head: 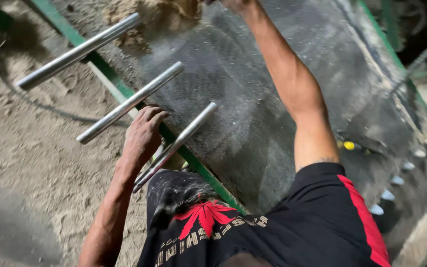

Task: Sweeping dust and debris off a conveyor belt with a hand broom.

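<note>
My left hand (143,133) rests on the green edge rail (193,163) of a dusty dark machine table (253,99), its fingers curled over the rail between two shiny metal rods. The nearest rod (174,147) runs just right of the hand; I cannot tell if the fingers grip it. A second rod (130,102) lies just above the hand. My right arm reaches far across the table, and only the wrist (238,5) shows at the top edge; the hand itself is out of view by a sawdust heap (159,15).
A third metal rod (77,51) sticks out at the upper left. Sawdust covers the floor (30,163) on the left. Several pale pegs (386,195) and a yellow spot (349,145) line the table's right side, beside a green frame (421,99).
</note>
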